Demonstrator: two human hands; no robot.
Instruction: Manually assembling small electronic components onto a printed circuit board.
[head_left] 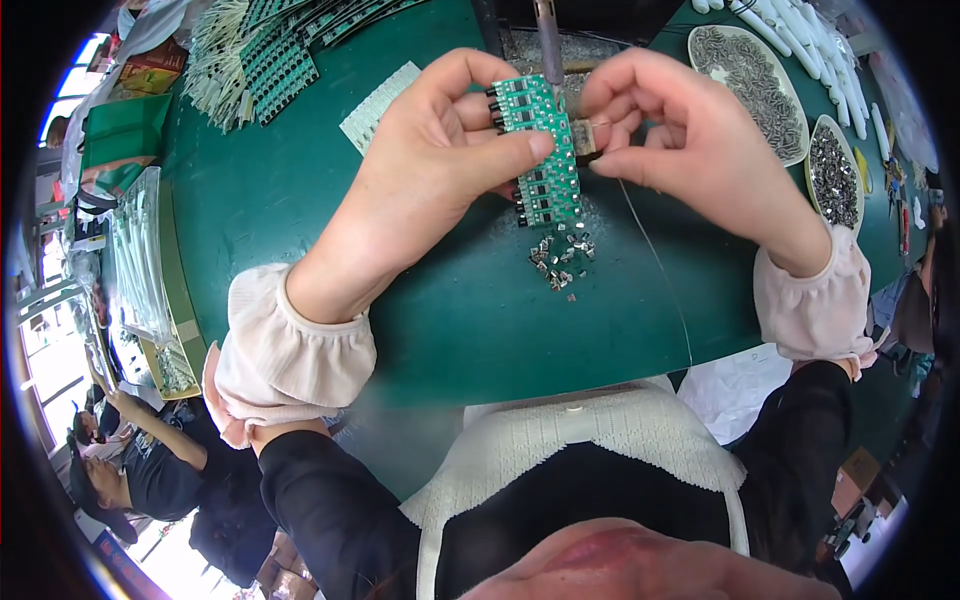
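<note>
Upright in front of me is a green circuit board panel (548, 190), with black parts along its left edge and shiny metal pads down its right. My left hand (430, 150) grips it, thumb on the face and fingers behind. A soldering iron (548, 42) points down from above, its tip by the board's upper right edge. My right hand (690, 130), just right of the board, pinches a thin solder wire (655, 245) that trails toward the near table edge. Several small metal tabs (562, 258) lie in a loose pile below the board.
Stacked circuit boards with pale wires (275, 70) lie at the far left, near a pale board panel (375, 108). To the right are a tray of springs (750, 85) and a tray of metal pieces (835, 175). White tubes (790, 40) lie beyond. Another person (165, 460) sits at lower left.
</note>
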